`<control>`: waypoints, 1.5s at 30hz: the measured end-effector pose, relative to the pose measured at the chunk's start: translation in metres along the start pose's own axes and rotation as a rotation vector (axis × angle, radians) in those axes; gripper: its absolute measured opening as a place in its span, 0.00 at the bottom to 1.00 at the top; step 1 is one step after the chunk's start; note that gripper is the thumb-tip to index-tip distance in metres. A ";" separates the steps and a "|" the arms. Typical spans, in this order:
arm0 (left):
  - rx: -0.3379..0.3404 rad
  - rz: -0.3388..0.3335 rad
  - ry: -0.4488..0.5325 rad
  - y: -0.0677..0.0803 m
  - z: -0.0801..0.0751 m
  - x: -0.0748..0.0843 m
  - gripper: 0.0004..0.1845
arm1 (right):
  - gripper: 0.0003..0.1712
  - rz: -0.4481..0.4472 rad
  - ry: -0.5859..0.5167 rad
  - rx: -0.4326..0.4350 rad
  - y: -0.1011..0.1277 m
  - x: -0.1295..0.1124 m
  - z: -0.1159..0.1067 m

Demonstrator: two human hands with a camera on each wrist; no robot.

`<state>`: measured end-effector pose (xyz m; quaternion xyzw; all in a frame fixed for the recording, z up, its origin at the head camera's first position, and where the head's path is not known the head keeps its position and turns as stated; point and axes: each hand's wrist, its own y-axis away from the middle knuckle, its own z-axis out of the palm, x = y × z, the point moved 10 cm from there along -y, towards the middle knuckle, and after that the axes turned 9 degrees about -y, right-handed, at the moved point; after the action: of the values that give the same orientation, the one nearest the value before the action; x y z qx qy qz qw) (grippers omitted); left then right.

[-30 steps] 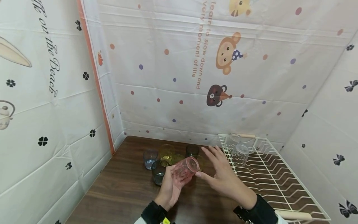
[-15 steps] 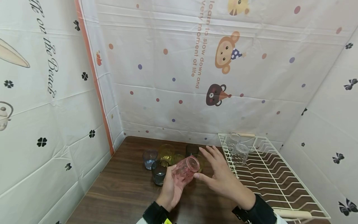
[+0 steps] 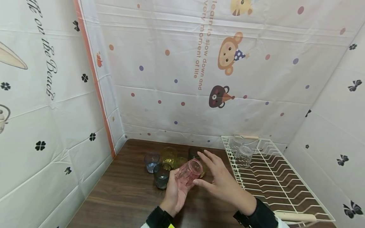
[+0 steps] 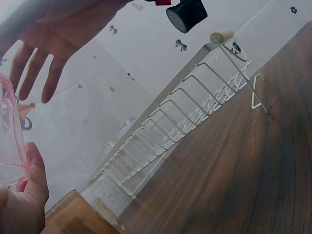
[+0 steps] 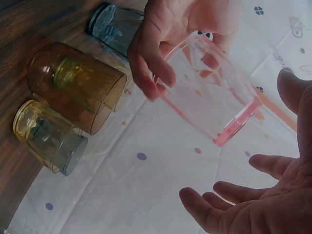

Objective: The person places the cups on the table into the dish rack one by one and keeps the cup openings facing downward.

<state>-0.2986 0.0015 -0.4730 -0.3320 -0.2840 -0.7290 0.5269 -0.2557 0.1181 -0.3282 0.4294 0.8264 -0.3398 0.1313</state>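
My left hand (image 3: 173,194) grips a pink transparent glass (image 3: 187,174), held tilted above the table. In the right wrist view, its fingers curl round one end of the glass, while the thick base (image 5: 239,121) points towards my right hand. My right hand (image 3: 221,179) is beside that base with fingers spread and thumb apart, holding nothing. In the right wrist view a gap shows between it and the pink glass. Behind the pink glass stand a dark grey glass (image 3: 162,177), a bluish glass (image 3: 151,163) and several yellow or amber glasses (image 3: 169,155).
A cream wire dish rack (image 3: 275,180) with wooden handles stands on the right of the brown wooden table (image 3: 122,196). Clear glasses (image 3: 243,156) sit at the rack's far left end. Patterned white cloth walls (image 3: 159,63) enclose the table.
My right hand has moved slightly left, closer to the base of the pink glass. My left hand keeps its grip and has hardly moved. The head view has shifted a little.
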 end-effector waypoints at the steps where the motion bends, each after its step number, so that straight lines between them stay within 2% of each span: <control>1: 0.001 -0.001 -0.002 0.000 0.000 0.000 0.30 | 0.53 -0.005 -0.008 -0.004 0.000 0.000 0.001; 12: -0.008 -0.007 -0.003 0.000 0.002 -0.002 0.28 | 0.52 -0.027 -0.039 -0.089 0.001 -0.004 0.011; 21: -0.037 -0.018 0.057 0.002 0.010 -0.009 0.31 | 0.42 -0.182 0.018 -0.057 0.000 -0.019 0.012; 26: -0.036 -0.035 0.066 0.002 0.011 -0.011 0.31 | 0.41 -0.217 0.040 -0.030 0.002 -0.020 0.010; 34: -0.055 -0.047 0.020 0.004 0.012 -0.012 0.32 | 0.41 -0.221 0.044 -0.011 0.004 -0.018 0.007; 41: -0.138 -0.034 -0.047 0.007 0.021 -0.012 0.37 | 0.41 -0.206 0.025 0.016 0.007 -0.016 -0.001; 45: -0.160 -0.026 -0.094 0.010 0.021 -0.011 0.43 | 0.42 -0.205 0.030 0.036 0.009 -0.016 -0.010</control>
<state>-0.2828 0.0211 -0.4677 -0.4029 -0.2537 -0.7399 0.4753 -0.2378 0.1191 -0.3167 0.3500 0.8615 -0.3600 0.0758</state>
